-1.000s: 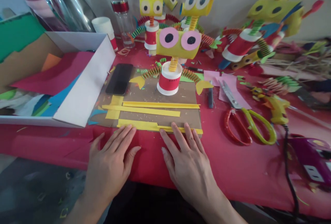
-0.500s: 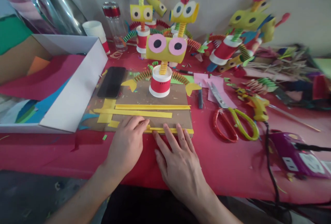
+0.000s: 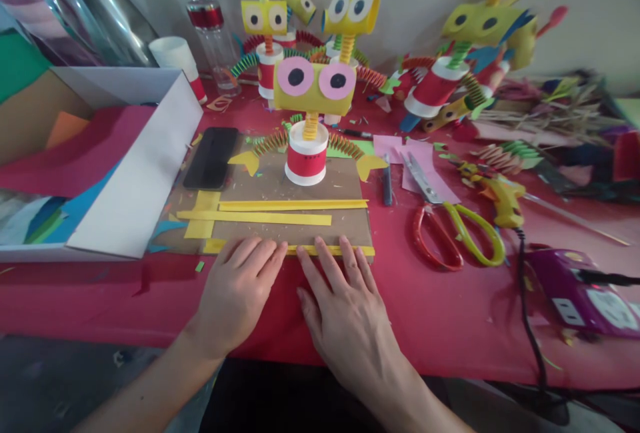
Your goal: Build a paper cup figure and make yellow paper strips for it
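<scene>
A yellow paper strip [image 3: 294,250] lies along the near edge of the brown cardboard [image 3: 345,184], partly covered by my fingers. My left hand [image 3: 239,286] rests on the strip's left part, fingers extended and close together. On its right part, the fingertips of my right hand [image 3: 345,306] press down, fingers spread. Just beyond lie a second yellow strip [image 3: 270,218] and a folded yellow strip [image 3: 295,205], with a yellow paper piece [image 3: 201,220] crossing at the left. A paper-cup figure [image 3: 306,161] with pink-rimmed eyes stands on the cardboard behind them.
A white box [image 3: 135,186] of coloured paper stands left, beside a black phone [image 3: 211,158]. Right are scissors [image 3: 434,220], a yellow glue gun [image 3: 503,200] with its cord, and a purple power socket [image 3: 580,290]. More cup figures [image 3: 436,90] line the wall near a glass bottle [image 3: 217,46].
My left hand has gone from a bent-finger pinch to lying flatter on the strip, its fingers straighter. My right hand stays almost in place. The view has shifted slightly.
</scene>
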`<act>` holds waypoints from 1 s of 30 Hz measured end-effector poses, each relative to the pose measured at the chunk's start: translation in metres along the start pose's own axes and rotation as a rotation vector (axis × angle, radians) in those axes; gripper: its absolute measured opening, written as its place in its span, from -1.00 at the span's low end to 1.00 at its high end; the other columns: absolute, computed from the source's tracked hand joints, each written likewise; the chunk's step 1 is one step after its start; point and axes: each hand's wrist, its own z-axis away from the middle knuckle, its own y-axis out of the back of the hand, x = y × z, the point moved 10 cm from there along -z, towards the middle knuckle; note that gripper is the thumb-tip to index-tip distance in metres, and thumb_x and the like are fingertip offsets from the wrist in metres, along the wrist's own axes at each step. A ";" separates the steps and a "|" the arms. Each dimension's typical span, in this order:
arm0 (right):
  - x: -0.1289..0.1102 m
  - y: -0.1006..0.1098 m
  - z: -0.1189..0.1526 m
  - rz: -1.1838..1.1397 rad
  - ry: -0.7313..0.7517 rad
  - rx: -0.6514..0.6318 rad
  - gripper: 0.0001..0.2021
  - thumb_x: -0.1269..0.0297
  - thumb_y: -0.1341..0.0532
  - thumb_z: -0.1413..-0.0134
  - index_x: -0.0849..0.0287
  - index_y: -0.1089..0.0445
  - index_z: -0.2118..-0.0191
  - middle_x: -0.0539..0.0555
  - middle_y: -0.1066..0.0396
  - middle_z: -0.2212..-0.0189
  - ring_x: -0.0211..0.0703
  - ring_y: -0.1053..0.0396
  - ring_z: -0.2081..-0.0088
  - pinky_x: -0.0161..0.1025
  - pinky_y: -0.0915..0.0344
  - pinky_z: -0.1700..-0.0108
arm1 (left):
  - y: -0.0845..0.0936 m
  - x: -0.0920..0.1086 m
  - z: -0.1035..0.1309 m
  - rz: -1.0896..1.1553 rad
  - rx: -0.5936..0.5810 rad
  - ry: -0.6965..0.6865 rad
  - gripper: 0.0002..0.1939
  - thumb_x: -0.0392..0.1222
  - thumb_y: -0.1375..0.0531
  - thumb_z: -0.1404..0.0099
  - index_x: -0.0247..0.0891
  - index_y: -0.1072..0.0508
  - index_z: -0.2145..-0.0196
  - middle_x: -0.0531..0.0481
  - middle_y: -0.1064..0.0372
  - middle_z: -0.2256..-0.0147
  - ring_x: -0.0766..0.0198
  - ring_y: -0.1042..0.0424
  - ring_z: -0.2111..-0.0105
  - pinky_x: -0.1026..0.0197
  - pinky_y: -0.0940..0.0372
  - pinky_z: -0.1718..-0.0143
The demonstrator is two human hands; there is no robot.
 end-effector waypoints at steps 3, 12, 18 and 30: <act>0.000 0.000 -0.001 -0.003 -0.021 -0.007 -0.52 0.20 -0.07 -0.27 0.05 -0.23 -0.28 0.07 -0.15 -0.31 0.39 -0.01 -0.31 0.26 -0.12 -0.25 | 0.000 -0.003 0.001 0.014 -0.003 0.007 -0.74 -0.46 -0.10 -0.32 -0.38 -0.53 0.11 -0.09 -0.49 0.26 0.11 -0.40 0.23 0.04 -0.30 0.15; -0.002 -0.004 0.000 -0.001 -0.009 -0.014 -0.48 0.23 -0.09 -0.24 0.09 -0.18 -0.30 -0.04 -0.10 -0.33 0.38 0.06 -0.33 0.27 -0.05 -0.29 | -0.008 -0.010 0.001 0.038 -0.122 -0.048 -0.72 -0.46 -0.11 -0.29 -0.43 -0.50 0.08 -0.15 -0.46 0.22 0.05 -0.37 0.20 0.00 -0.34 0.13; -0.003 -0.004 0.000 -0.003 -0.018 -0.020 -0.49 0.19 -0.07 -0.28 -0.03 -0.14 -0.32 -0.08 -0.07 -0.34 0.38 0.08 -0.34 0.29 -0.04 -0.28 | -0.008 -0.010 0.003 0.001 -0.134 -0.085 -0.68 -0.45 -0.09 -0.29 -0.45 -0.48 0.03 -0.18 -0.44 0.22 0.02 -0.36 0.19 -0.04 -0.34 0.13; -0.004 -0.003 -0.001 0.007 -0.029 -0.017 -0.52 0.18 -0.06 -0.29 -0.03 -0.18 -0.30 -0.05 -0.11 -0.32 0.41 0.06 -0.32 0.29 -0.07 -0.26 | -0.003 -0.020 0.021 -0.047 -0.105 -0.080 -0.63 -0.45 -0.03 -0.34 -0.41 -0.45 -0.04 -0.18 -0.45 0.20 0.04 -0.37 0.18 0.00 -0.33 0.13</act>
